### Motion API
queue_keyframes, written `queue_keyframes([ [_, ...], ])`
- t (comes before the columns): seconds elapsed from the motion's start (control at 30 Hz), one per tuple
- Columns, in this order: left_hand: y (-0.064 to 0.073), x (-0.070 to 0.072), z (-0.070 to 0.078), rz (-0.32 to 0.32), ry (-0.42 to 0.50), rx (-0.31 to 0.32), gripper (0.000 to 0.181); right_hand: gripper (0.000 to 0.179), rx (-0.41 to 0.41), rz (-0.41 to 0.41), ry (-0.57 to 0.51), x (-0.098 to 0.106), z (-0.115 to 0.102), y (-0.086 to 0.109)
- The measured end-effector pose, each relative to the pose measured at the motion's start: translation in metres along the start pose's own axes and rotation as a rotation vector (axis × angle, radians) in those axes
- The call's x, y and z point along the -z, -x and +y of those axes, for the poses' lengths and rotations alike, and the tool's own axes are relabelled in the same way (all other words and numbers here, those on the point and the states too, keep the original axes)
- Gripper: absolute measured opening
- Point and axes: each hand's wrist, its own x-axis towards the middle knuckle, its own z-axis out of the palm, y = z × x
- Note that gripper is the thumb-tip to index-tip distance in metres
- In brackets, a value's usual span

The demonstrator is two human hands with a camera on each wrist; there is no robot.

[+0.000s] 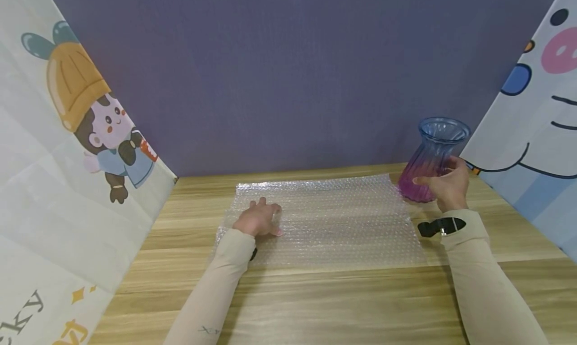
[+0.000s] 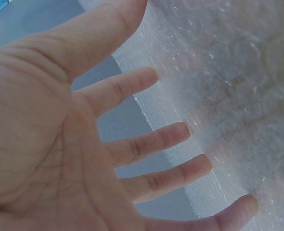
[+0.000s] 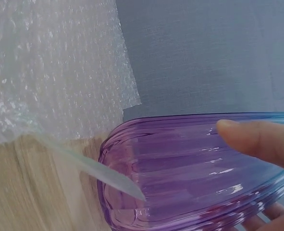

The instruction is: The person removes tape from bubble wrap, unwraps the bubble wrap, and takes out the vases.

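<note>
A clear sheet of bubble wrap lies flat on the wooden table. On its left part rests my left hand, fingers spread; in the left wrist view the fingertips of that hand touch the bubble wrap. At the sheet's right edge, my right hand grips a ribbed glass vase, blue at its flared rim and purple-pink at its base. The vase leans a little to the right. From the right wrist, the thumb presses one side of the vase, with fingers partly hidden behind it.
The wood-grain table runs up to a dark blue-grey wall at the back. Printed cartoon panels stand on both sides, a white one at left and another at right, close to the vase.
</note>
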Motion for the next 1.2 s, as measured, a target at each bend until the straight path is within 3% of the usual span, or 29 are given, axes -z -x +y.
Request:
queue_keyframes([
  [0.93, -0.002, 0.001, 0.002, -0.001, -0.003, -0.004, 0.074, 0.102, -0.019, 0.011, -0.052, 0.001, 0.01, -0.007],
  [1.2, -0.002, -0.001, 0.002, -0.008, 0.003, 0.006, 0.074, 0.104, 0.066, -0.064, 0.01, 0.002, 0.008, -0.009],
])
